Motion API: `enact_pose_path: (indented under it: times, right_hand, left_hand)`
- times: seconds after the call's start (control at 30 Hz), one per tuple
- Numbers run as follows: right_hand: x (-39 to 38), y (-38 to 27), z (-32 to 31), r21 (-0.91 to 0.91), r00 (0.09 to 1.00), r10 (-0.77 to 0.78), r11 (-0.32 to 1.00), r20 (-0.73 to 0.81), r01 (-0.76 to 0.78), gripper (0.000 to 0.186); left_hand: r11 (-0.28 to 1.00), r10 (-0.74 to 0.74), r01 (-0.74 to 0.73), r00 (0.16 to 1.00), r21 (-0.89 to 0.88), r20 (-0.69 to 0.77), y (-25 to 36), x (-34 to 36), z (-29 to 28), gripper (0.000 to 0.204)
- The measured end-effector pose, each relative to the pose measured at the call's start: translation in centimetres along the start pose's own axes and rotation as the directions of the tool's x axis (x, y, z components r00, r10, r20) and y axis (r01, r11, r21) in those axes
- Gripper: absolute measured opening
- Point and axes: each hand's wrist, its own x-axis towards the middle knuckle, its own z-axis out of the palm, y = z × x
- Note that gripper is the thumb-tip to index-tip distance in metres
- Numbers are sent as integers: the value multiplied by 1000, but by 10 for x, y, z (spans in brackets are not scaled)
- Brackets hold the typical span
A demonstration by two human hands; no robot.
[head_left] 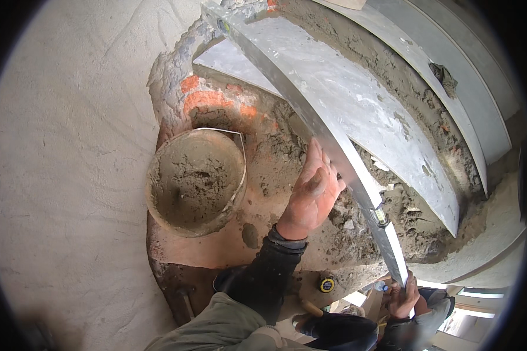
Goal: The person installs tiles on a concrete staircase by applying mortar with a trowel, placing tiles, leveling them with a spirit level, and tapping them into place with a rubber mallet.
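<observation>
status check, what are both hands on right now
Left hand flat against long metal straightedge. Right hand grips its lower end. Mortar bucket sits left, clear.

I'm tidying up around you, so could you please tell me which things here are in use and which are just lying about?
In use:
left hand flat on the long metal straightedge
right hand holding its lower end
bucket of mortar

Lying about:
tape measure
wooden handle
</observation>
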Motion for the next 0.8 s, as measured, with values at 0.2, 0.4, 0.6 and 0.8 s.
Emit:
enact_pose_path:
  times: [0.2,0.4,0.6,0.8]
  right_hand:
    - [66,-12,-60,-232,993,18,973,120,10,55]
    - [130,-16,-68,-206,988,-122,968,97,140,55]
    - [190,-2,-63,-195,959,-267,940,90,280,53]
    - [227,44,-58,-219,936,-344,910,73,351,50]
  left_hand:
    - [975,-120,135,988,-177,94,-6,8,-16,95]
    - [920,-174,249,952,-301,253,-27,8,-15,105]
    - [903,-253,339,917,-265,309,-34,6,-7,105]
    - [914,-385,387,922,121,-40,-21,18,-14,83]
